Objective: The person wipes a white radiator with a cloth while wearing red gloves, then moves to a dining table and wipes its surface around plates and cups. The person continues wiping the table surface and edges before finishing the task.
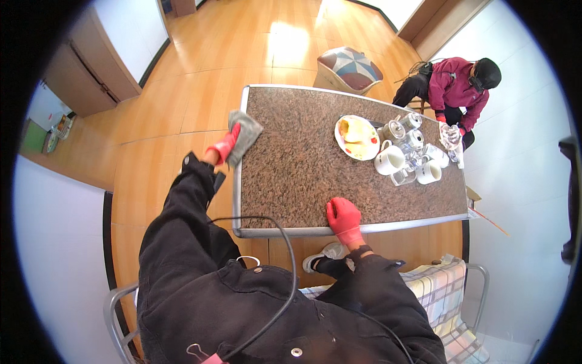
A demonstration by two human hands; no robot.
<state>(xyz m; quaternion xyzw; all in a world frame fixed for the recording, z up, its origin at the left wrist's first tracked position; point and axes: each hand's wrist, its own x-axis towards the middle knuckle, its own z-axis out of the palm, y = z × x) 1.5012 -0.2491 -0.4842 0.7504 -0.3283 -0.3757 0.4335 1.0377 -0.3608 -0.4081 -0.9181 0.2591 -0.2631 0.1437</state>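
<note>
In a red glove, my left hand [227, 144] presses a grey cloth [247, 136] against the left edge of a table with a speckled brown top [291, 159]. Part of the cloth hangs past the metal-trimmed edge. My right hand [344, 218], gloved in red too, rests at the table's near edge with its fingers curled in; I see nothing in it. Further right stand two white mugs [389, 160], several cans [411, 121] and clear glass or plastic vessels [413, 159]. Left of them lies a white plate [350, 152] with yellow and red patterning or contents.
A person [459, 88] in a maroon top sits at the far right corner, red-gloved hands at a crumpled white cloth [450, 136]. Behind the table stands a stool or bin with a patterned top [350, 68]. A black cable [291, 255] crosses my front. A plaid-covered bench [436, 291] is behind me.
</note>
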